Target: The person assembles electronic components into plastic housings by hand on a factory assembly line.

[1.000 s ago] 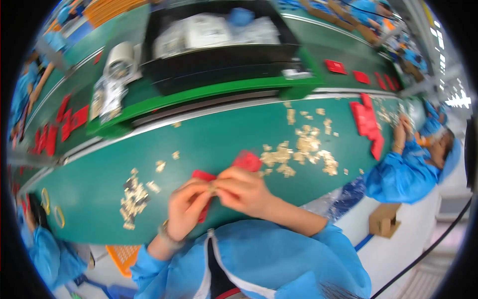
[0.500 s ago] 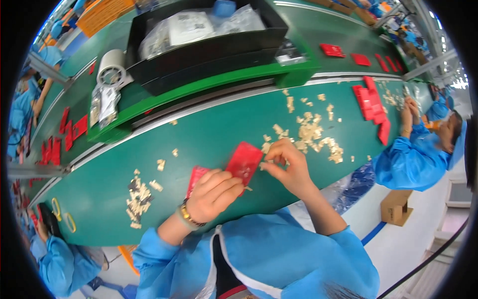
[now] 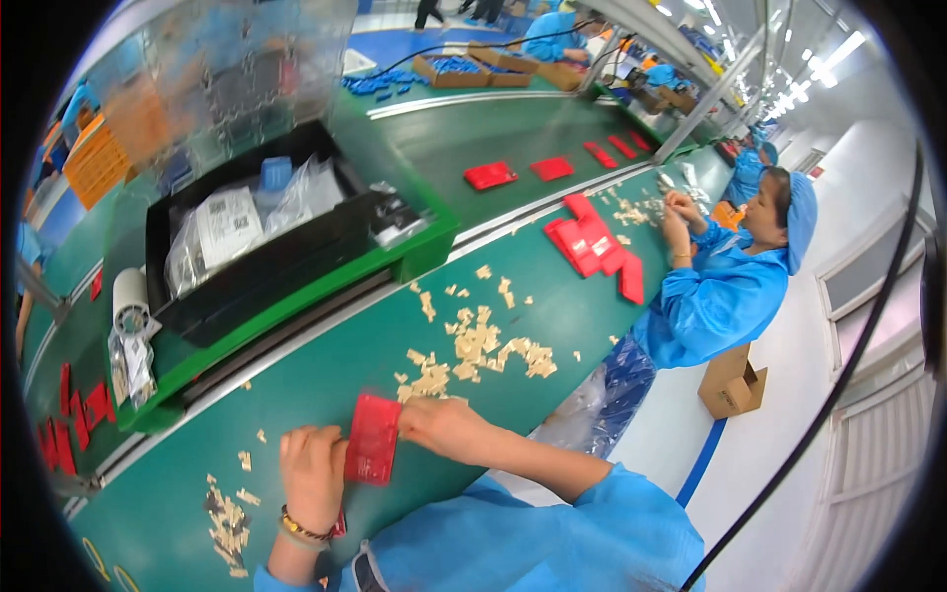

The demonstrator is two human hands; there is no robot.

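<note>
My left hand (image 3: 314,472) is closed on the lower left edge of a flat red packet (image 3: 374,440), holding it tilted above the green worktable. Against the packet's right edge are the bent fingertips of my right hand (image 3: 446,430). The fingers look pinched together, and whatever lies between them is hidden. Part of another red packet (image 3: 340,525) shows beside my left wrist. Just beyond my right hand spreads a loose heap of small beige pieces (image 3: 475,340). A smaller pile of beige and dark pieces (image 3: 229,533) lies left of my left hand.
A black bin (image 3: 256,286) of plastic bags stands on a green raised shelf (image 3: 306,340) across the table. Left of it are a white roll (image 3: 130,301) and a bagged item. Red packets (image 3: 592,242) lie by a co-worker (image 3: 735,257) at right. Yellow-handled scissors (image 3: 97,557) lie lower left.
My view has swung toward the right, so the table appears shifted left. The red packet is held more upright, and my right hand has come from beside it to touch its edge.
</note>
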